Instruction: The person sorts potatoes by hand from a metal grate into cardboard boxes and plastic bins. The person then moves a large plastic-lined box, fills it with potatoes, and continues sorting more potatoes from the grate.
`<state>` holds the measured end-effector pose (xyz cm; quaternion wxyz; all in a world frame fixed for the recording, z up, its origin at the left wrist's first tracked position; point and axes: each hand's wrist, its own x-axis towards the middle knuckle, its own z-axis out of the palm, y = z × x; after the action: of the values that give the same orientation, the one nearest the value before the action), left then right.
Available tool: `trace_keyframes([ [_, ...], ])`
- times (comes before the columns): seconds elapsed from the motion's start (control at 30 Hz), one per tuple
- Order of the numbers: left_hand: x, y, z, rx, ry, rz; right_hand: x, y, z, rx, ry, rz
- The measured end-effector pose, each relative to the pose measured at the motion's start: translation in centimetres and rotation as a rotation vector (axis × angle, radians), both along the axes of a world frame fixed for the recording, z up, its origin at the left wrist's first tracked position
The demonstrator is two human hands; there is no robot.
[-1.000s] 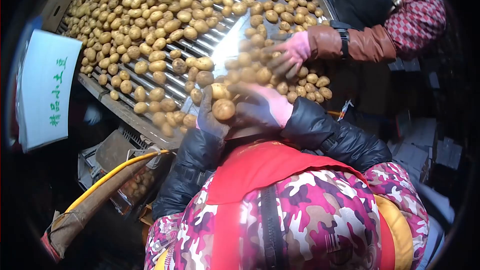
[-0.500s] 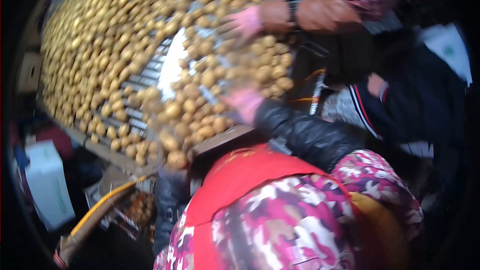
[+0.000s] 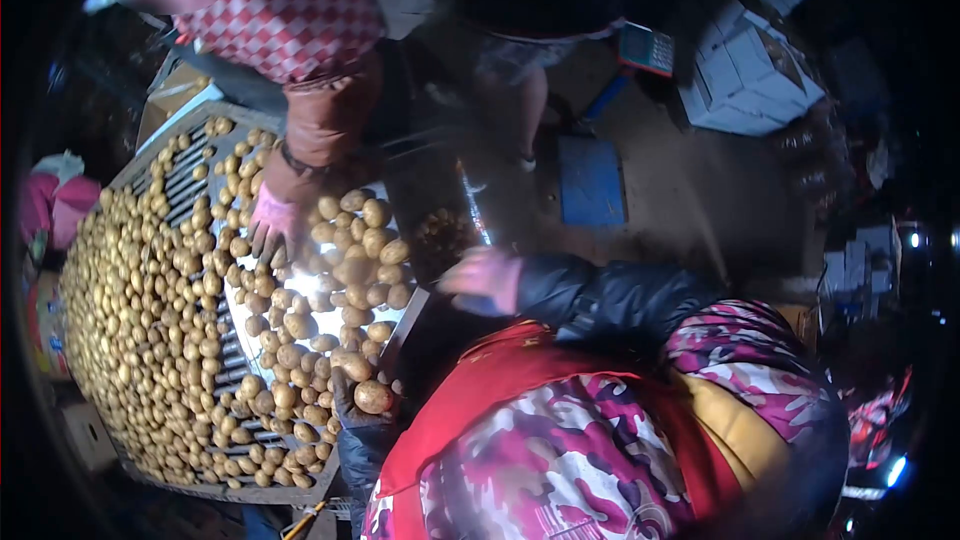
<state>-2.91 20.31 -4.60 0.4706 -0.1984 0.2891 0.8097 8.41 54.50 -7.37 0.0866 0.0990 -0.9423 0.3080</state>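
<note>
My left hand [image 3: 352,408], in a dark glove, is at the near edge of the sorting table. Its fingers and thumb curl around a reddish-brown potato [image 3: 373,397]. Another potato [image 3: 350,364] lies just above that one, against the fingers. My right hand [image 3: 484,280], in a pink glove, hovers past the table's right edge, apart from the potatoes. Motion blurs its fingers, and no potato shows in it. Loose potatoes [image 3: 290,355] lie on a pale, shiny sheet [image 3: 240,312] between my left hand and a co-worker's.
Across the table a co-worker's pink-gloved hand [image 3: 275,222] touches potatoes. A slatted rack [image 3: 180,190] on the left carries many more. Beyond the right edge are a blue platform scale [image 3: 590,180], a stack of white boxes [image 3: 745,80] and another person's leg [image 3: 533,110].
My view has swung right. My right hand has left the potatoes and is now beyond the table edge. My left hand stays at the near edge. The co-worker's hand is still among the potatoes.
</note>
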Motion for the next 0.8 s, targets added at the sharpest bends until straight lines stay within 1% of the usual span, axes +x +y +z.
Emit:
trace_keyframes([
  [0.03,-0.2,1.3,0.5,-0.037,-0.065,-0.007,3.0,1.4,-1.4,-0.041,-0.028,-0.174],
  [0.07,-0.6,1.6,-1.2,0.075,-0.013,-0.079,6.0,3.1,-2.6,-0.122,-0.108,-0.305],
  [0.1,-0.6,2.5,-0.3,-0.045,-0.025,-0.084,9.4,4.2,-5.1,-0.144,-0.08,-0.506],
  [0.13,-0.8,4.1,0.3,-0.154,-0.027,-0.089,11.8,5.1,-3.4,-0.289,-0.21,-0.688],
  [0.17,-1.3,4.6,-1.2,-0.031,0.054,-0.177,15.2,5.3,-4.2,-0.169,-0.252,-0.901],
  [0.2,-2.5,5.8,-2.3,-0.007,0.016,-0.254,19.2,6.2,-6.6,-0.184,-0.491,-1.034],
  [0.23,-3.4,7.2,-3.0,0.037,0.011,-0.316,20.7,6.2,-3.4,-0.154,-0.775,-1.183],
  [0.27,-4.1,9.0,-3.1,0.072,-0.004,-0.373,23.1,5.9,-3.3,-0.18,-0.876,-1.213],
  [0.37,-5.7,13.6,-2.8,0.137,-0.05,-0.512,28.2,4.1,-4.6,-0.3,-1.025,-1.228],
  [0.47,-6.0,17.7,-2.4,0.193,-0.096,-0.609,30.9,3.0,-5.2,-0.4,-1.09,-1.197],
  [0.53,-5.5,20.5,-1.9,0.283,-0.13,-0.646,32.2,2.6,-5.3,-0.444,-1.115,-1.182],
  [0.6,-4.2,23.1,-2.0,0.257,-0.103,-0.691,33.6,3.1,-5.9,-0.476,-1.13,-1.164],
  [0.63,-3.8,24.2,-2.1,0.309,-0.138,-0.738,34.2,3.8,-6.3,-0.472,-1.132,-1.152],
  [0.67,-3.2,25.0,-2.5,0.277,-0.198,-0.733,34.7,4.7,-7.0,-0.48,-1.138,-1.13],
  [0.73,-2.1,26.7,-3.5,0.242,-0.198,-0.742,35.8,7.4,-8.5,-0.474,-1.131,-1.086],
  [0.77,-1.2,27.3,-4.1,0.136,-0.097,-0.704,36.3,9.2,-9.4,-0.453,-1.121,-1.052],
  [0.8,-0.5,28.4,-3.6,0.097,-0.083,-0.663,36.8,11.1,-10.5,-0.441,-1.116,-1.015],
])
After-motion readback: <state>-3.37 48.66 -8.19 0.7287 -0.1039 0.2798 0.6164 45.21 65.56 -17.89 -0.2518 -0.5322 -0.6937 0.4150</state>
